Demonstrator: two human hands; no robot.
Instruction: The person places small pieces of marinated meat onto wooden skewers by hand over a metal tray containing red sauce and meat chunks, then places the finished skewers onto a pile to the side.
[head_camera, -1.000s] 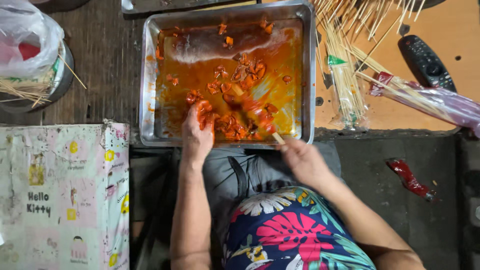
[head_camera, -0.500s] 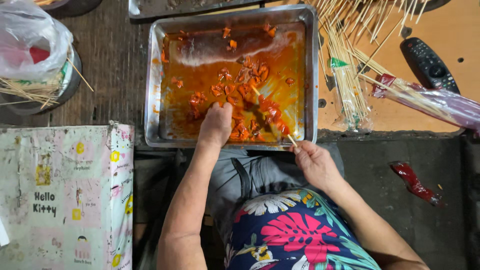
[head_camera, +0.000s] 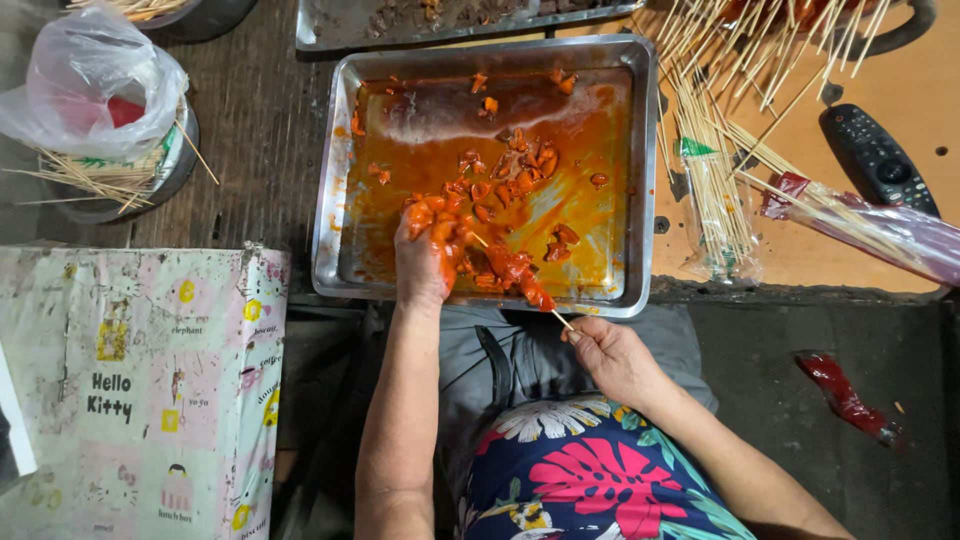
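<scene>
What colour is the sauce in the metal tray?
Orange-red, pooled across the metal tray; head view, the only one.

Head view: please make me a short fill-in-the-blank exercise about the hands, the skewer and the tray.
1. The left hand presses sauce-covered meat pieces inside a metal ____.
2. The right hand holds the bare end of a thin wooden ____.
3. The sauce in the tray is ____ in colour.
4. To the right of the tray, beside the loose sticks, lies a black remote ____.

Missing words: tray; skewer; orange; control
</scene>
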